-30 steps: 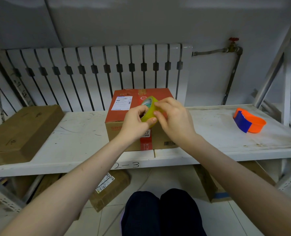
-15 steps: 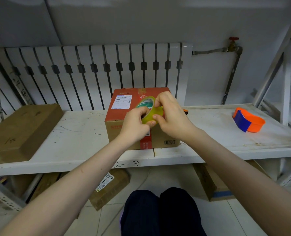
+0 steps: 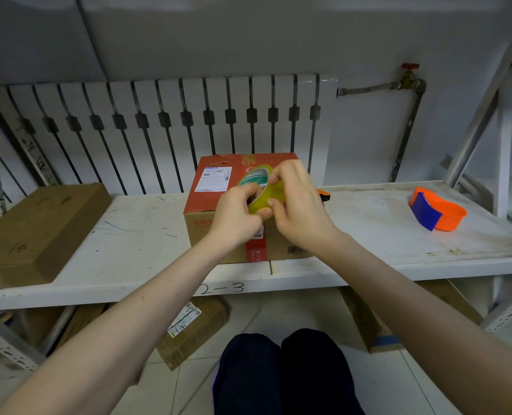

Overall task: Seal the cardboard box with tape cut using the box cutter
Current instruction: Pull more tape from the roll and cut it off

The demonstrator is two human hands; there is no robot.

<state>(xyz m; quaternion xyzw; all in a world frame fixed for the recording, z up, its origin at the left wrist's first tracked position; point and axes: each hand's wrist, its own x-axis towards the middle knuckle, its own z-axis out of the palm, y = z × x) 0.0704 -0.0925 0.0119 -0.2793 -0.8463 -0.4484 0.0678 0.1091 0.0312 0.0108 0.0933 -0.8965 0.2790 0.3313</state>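
The head view shows your left hand and your right hand meeting at the centre of the frame, both with fingers closed on the yellow-green tape roll, which you hold above the front of the red-topped cardboard box on the white shelf. An orange and black object, maybe the box cutter, shows only a small part just right of your right hand, and I cannot tell more about it. At the right of the frame lies an orange and blue tape holder, and at the left a flat brown box.
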